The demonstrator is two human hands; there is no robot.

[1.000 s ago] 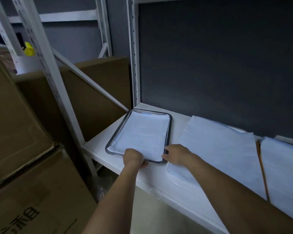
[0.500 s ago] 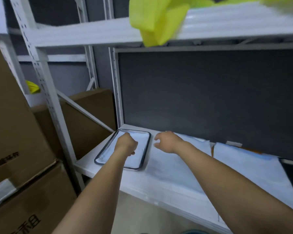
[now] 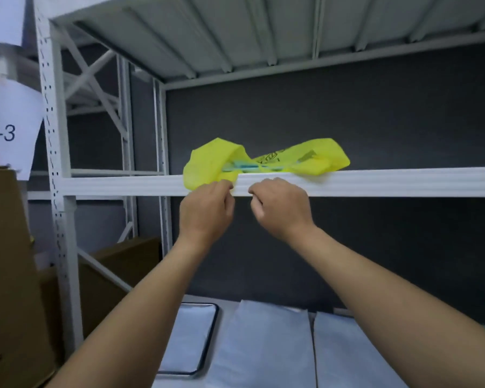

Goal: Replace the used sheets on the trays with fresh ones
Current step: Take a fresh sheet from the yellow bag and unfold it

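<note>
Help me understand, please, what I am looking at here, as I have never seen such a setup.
There is no machine: these are a person's two bare hands, filmed by a camera worn on the head. The left hand pinches the edge of a yellow bag lying on the upper shelf; the right hand is curled beside it, and whether it grips anything I cannot tell. On the lower shelf lie a tray lined with a white sheet and stacks of sheets.

Dim, soft — wide-angle edge bending
</note>
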